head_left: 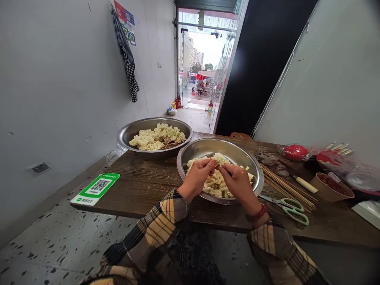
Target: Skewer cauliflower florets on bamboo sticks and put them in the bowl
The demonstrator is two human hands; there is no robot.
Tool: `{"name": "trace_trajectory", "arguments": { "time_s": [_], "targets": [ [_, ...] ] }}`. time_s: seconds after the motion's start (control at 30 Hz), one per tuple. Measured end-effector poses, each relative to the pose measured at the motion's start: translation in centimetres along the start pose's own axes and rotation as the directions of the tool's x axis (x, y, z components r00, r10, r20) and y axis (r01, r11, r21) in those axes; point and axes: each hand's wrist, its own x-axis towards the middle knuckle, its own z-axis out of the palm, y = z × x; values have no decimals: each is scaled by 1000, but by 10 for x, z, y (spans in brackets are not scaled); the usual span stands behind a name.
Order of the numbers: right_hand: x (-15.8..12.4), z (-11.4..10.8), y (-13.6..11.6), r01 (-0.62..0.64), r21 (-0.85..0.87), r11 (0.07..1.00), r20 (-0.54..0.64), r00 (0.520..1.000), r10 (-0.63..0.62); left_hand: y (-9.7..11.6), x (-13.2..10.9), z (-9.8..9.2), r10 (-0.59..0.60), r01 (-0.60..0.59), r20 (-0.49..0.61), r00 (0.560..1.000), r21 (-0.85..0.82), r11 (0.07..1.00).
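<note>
Both hands meet over the near steel basin (258, 174), which holds loose cauliflower florets (218, 186). My left hand (199, 176) is closed, pinching a thin bamboo skewer (206, 154) whose end pokes out above the fingers. Right beside it, my right hand (238, 183) is closed at the fingertips on a cauliflower floret (219, 159). The fingers hide where skewer and floret meet. Behind to the left, a second steel basin (124, 137) contains cauliflower on skewers (158, 136).
On the wooden table (139, 190), bamboo skewers (289, 188), green-handled scissors (292, 208) and a knife (305, 184) lie right of the basin. Farther right stand a paper bowl (331, 186) and plastic-wrapped items (297, 152). A QR-code sign (99, 187) lies at the left edge.
</note>
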Motion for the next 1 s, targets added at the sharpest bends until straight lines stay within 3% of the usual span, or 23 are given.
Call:
{"name": "trace_trajectory", "arguments": {
  "time_s": [0.17, 0.33, 0.47, 0.53, 0.6, 0.67, 0.73, 0.83, 1.0],
  "targets": [
    [0, -15, 9, -28, -38, 999, -70, 997, 26, 0, 1, 2, -73, 73, -8, 997, -20, 997],
    [-16, -36, 27, -157, -22, 987, -225, 963, 149, 1, 2, 2, -54, 49, -134, 989, -46, 998],
    [-29, -33, 36, -251, 95, 963, -221, 938, 266, 2, 8, -1, 1, 11, -80, 997, 157, 988],
    [-32, -30, 37, -273, 154, 949, -216, 928, 302, 4, 14, -4, 66, -69, 21, 998, 421, 905],
    [-32, -30, 36, -282, 197, 939, -214, 922, 322, 4, 21, -6, 132, -209, 165, 977, 661, 720],
    [-31, -31, 34, -284, 219, 934, -212, 920, 329, 2, 27, -7, 165, -360, 323, 932, 769, 528],
    [-31, -33, 33, -278, 221, 935, -216, 921, 324, -2, 29, -7, 149, -472, 453, 879, 783, 405],
    [-31, -35, 34, -276, 209, 938, -222, 921, 320, -9, 29, -5, 117, -542, 536, 836, 774, 327],
    [-31, -34, 37, -286, 214, 934, -220, 918, 331, -8, 29, -5, 146, -501, 481, 864, 796, 341]
  ]
}}
